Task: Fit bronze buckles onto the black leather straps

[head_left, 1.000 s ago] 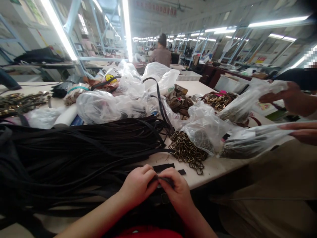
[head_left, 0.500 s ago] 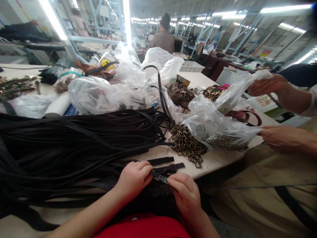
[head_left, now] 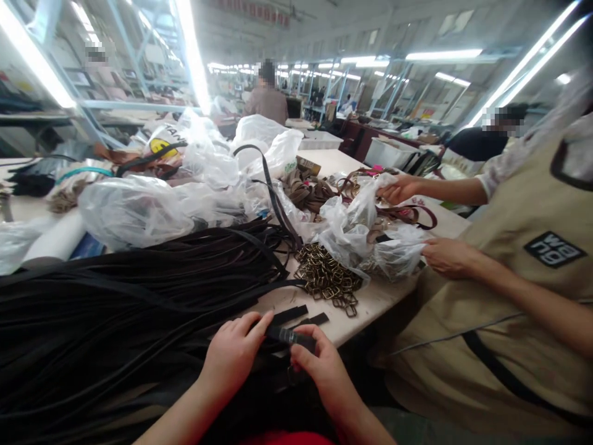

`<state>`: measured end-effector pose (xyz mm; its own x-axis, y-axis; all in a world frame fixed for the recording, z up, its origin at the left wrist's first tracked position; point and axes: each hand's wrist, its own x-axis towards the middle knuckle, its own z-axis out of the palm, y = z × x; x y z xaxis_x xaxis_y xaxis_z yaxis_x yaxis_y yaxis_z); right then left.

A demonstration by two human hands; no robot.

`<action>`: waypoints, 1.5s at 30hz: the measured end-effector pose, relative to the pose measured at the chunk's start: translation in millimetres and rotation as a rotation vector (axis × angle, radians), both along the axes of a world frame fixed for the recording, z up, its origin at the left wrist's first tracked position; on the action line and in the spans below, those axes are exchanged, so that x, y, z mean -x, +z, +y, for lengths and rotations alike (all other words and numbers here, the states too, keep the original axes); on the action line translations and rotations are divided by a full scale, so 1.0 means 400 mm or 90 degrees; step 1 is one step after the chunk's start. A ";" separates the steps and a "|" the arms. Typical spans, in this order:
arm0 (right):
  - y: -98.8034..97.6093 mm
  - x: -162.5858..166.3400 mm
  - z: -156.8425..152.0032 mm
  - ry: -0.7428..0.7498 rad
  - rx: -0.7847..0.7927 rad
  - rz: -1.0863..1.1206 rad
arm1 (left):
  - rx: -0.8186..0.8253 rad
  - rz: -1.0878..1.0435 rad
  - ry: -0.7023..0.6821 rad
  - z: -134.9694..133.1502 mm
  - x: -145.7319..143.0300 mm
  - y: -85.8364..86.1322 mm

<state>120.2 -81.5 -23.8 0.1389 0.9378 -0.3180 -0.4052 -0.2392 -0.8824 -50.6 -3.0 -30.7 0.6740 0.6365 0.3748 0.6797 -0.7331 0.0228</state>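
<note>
A black strap (head_left: pixel 290 337) is stretched between my hands near the table's front edge. My left hand (head_left: pixel 234 349) pinches it on the left, with thumb and forefinger meeting at the strap. My right hand (head_left: pixel 324 364) grips its other end, fingers curled around it. Two other black strap ends (head_left: pixel 291 314) lie just beyond my hands. To the left spreads a thick heap of long black straps (head_left: pixel 130 284). Past my right hand is a pile of bronze-coloured metal rectangular buckles (head_left: pixel 324 272).
At the right, a co-worker in a tan apron (head_left: pixel 514 272) holds a clear plastic bag (head_left: pixel 398 250) with both hands beside the buckles. Crumpled plastic bags (head_left: pixel 134 204), brown straps (head_left: pixel 310 190) and a white roll (head_left: pixel 53 241) sit farther back on the table.
My view has swung right and slightly up. The strap between my hands has turned to show its broad face. The co-worker's upper hand has lowered with the plastic bag.
</note>
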 end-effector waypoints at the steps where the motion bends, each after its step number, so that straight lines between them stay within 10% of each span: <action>1: 0.000 0.004 0.008 -0.014 0.012 0.045 | -0.003 -0.003 0.003 0.000 -0.001 -0.002; 7: -0.009 0.003 0.021 -0.045 0.094 0.305 | -0.020 -0.019 0.000 -0.015 -0.004 -0.005; 29: -0.027 0.018 0.033 -0.011 0.100 0.313 | 0.140 -0.039 0.072 -0.051 -0.054 0.027; 39: -0.056 -0.003 -0.062 0.499 0.055 0.049 | 0.165 -0.049 0.092 -0.076 -0.061 0.026; 45: -0.035 -0.031 -0.045 0.677 0.004 -0.035 | 0.034 -0.010 0.188 -0.152 0.119 0.057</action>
<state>132.5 -99.5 -37.8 -0.7360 0.5846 -0.3413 0.0545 -0.4514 -0.8906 -98.2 -63.7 -8.0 0.4507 0.8236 0.3443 0.8627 -0.5009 0.0689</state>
